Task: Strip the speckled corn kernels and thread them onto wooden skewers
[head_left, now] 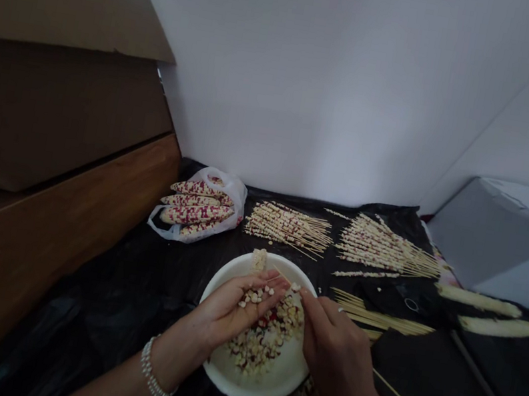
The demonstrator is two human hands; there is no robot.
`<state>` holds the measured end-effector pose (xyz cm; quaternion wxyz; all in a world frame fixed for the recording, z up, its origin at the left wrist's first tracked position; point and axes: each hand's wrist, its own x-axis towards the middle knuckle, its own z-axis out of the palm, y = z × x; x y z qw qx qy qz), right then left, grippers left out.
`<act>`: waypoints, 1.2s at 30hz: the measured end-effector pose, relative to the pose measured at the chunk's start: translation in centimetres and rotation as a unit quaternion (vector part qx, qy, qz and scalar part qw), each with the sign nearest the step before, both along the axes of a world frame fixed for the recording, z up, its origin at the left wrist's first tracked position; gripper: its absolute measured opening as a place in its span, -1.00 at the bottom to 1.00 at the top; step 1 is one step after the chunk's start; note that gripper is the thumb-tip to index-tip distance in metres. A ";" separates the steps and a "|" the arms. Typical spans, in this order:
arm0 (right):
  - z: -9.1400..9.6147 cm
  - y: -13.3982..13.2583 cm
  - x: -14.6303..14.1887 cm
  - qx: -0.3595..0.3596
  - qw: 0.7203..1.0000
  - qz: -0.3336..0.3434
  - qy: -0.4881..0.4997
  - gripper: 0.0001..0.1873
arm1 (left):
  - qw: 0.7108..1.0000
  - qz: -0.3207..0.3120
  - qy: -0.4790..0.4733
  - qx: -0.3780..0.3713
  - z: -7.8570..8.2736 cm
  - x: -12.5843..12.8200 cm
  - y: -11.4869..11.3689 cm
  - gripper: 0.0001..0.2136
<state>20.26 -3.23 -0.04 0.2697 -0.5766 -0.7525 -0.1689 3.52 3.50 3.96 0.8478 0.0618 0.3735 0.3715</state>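
Observation:
My left hand (233, 308) is turned palm up over a white bowl (242, 394), cupping several loose corn kernels (253, 295). A thin wooden skewer (284, 275) runs past its fingertips; I cannot tell which hand carries its weight. My right hand (334, 341) pinches a pale corn kernel (295, 288) between thumb and forefinger, at the skewer's near end. Many more white, yellow and dark red kernels (253, 352) lie in the bowl under my hands. A pale cob (259, 260) leans on the bowl's far rim.
Speckled cobs (195, 214) lie in a plastic bag (235, 196) at the back left. Behind the bowl are two piles of kernel-threaded skewers (285, 225). To the right lie bare skewers (386, 318), stripped cobs (499, 326) and a white box (516, 240). Black plastic sheeting (124, 310) covers the surface.

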 end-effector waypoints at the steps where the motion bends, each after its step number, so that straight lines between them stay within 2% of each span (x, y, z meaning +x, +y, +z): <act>1: 0.0 0.0 0.0 0.000 1.000 0.002 0.001 -0.66 | 1.000 -0.012 -0.003 0.011 0.1 -0.1 0.0 -0.69; 5: -0.1 -0.1 0.0 0.004 1.000 0.008 0.003 -0.66 | 0.997 -0.031 0.017 0.062 0.0 -0.2 -0.2 -0.64; 12: 0.1 0.0 -0.5 0.017 1.000 0.009 0.019 -0.68 | 0.996 0.002 0.035 0.084 -0.1 -0.3 -0.1 -0.75; 19: 0.2 0.0 -0.6 0.012 1.000 0.015 0.023 -0.68 | 0.996 0.020 0.032 0.079 -0.2 -0.6 0.2 -0.80; 24: 0.1 0.0 -0.5 0.016 1.000 0.009 0.016 -0.70 | 0.998 -0.002 0.015 0.061 -0.4 -0.8 0.4 -0.84; 30: -0.1 0.1 -0.3 0.011 1.000 0.016 -0.008 -0.69 | 0.998 0.020 0.026 0.061 -0.4 -0.7 0.4 -0.81; 36: 0.4 -0.1 -0.7 0.021 1.000 0.002 0.008 -0.70 | 0.999 0.021 0.003 0.050 -0.2 -0.6 0.3 -0.82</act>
